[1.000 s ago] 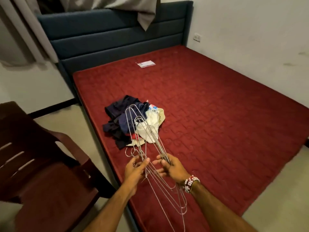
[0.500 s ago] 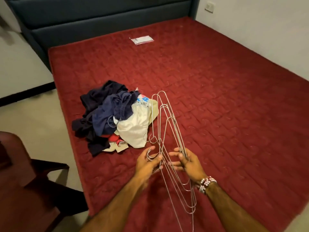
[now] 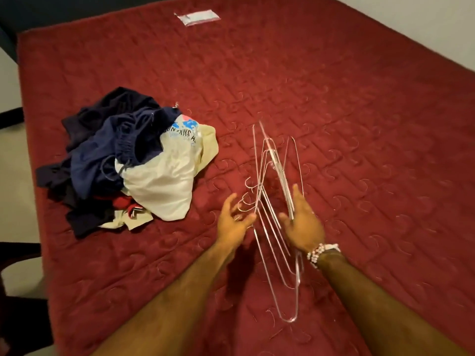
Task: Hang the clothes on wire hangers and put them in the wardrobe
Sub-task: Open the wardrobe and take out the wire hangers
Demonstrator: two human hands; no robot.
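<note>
A bundle of several thin wire hangers (image 3: 273, 173) stands on edge just above the red mattress (image 3: 334, 111), hooks pointing left. My left hand (image 3: 235, 222) is by the hooks with its fingers spread and straight. The palm of my right hand (image 3: 303, 223), which has a bead bracelet at the wrist, lies against the hangers' right side, fingers straight. Neither hand curls round the wires. A pile of clothes (image 3: 133, 163) lies to the left on the mattress: dark navy pieces, a cream-white shirt with blue print, and some red.
A white label (image 3: 198, 18) is on the mattress near its far end. The dark headboard (image 3: 25, 11) shows at top left, a pale wall (image 3: 424, 21) at top right. Part of a dark chair (image 3: 15, 278) stands on the floor at the left.
Both hands went from pinching the hangers to open with spread fingers. The hangers moved forward and right over the mattress, beside the clothes. The view tilted down and closer.
</note>
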